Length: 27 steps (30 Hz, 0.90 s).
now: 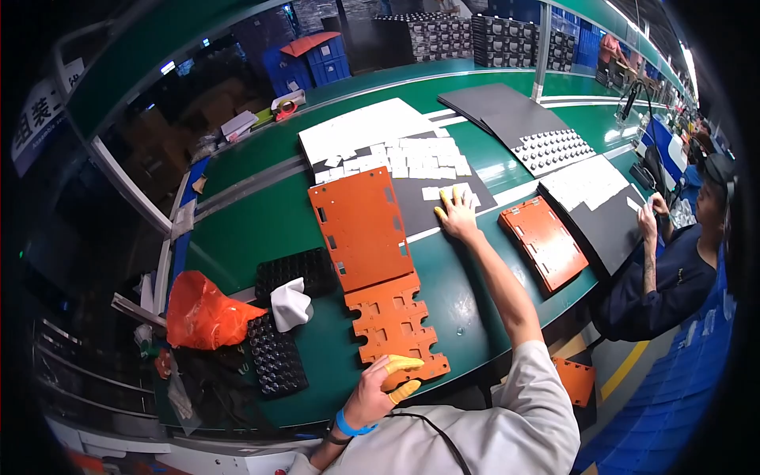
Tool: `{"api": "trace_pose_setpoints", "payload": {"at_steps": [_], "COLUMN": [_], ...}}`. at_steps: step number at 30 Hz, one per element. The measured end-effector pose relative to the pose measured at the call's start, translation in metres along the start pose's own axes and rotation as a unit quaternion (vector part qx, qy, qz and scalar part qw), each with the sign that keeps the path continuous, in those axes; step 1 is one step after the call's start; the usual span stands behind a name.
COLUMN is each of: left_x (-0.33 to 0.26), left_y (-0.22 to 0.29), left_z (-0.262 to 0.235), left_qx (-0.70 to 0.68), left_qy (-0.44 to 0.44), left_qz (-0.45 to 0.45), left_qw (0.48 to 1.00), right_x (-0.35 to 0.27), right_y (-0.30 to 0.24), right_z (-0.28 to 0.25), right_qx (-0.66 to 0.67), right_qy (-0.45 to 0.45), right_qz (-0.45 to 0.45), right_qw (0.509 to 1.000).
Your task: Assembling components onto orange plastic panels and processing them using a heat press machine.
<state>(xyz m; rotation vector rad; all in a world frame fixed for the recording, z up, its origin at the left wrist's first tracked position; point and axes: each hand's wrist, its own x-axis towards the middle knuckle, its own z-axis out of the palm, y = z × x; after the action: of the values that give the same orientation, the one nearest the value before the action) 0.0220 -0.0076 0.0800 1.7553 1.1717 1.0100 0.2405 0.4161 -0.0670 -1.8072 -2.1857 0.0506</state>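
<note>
L hand (pixel 378 389) pinches 1 orange plate (pixel 396 326); R hand (pixel 457 214) on white pads (pixel 412 157).

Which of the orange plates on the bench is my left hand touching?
The notched orange plate nearest you; your left hand grips its near edge. The large orange plate and the right orange plate lie untouched.

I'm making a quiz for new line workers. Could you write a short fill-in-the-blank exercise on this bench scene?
1. The left hand grips the near edge of a notched plate coloured ____.
2. The right hand rests flat on a sheet coloured ____.
3. The white cloth lies on a black ____.
4. The belt is coloured ____.

Missing words: orange; black; tray; green
</note>
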Motion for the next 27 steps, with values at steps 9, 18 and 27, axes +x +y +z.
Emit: {"api": "trace_pose_setpoints", "payload": {"at_steps": [9, 18, 27], "left_x": [0.052, 0.121, 0.200], "left_y": [-0.026, -0.080, -0.129], "left_z": [0.023, 0.046, 0.063], "left_qx": [-0.207, -0.239, -0.559], "left_qy": [-0.064, -0.120, -0.156], "left_qz": [-0.058, -0.118, -0.179], "left_qw": [0.975, 0.956, 0.795], "right_x": [-0.059, -0.064, -0.075], "right_y": [-0.014, -0.036, -0.021], "right_z": [-0.004, -0.023, -0.032], "right_qx": [0.006, 0.227, 0.288], "right_qy": [0.048, 0.059, 0.277], "right_qz": [-0.153, -0.185, -0.168], "right_qw": [0.987, 0.954, 0.901]}}
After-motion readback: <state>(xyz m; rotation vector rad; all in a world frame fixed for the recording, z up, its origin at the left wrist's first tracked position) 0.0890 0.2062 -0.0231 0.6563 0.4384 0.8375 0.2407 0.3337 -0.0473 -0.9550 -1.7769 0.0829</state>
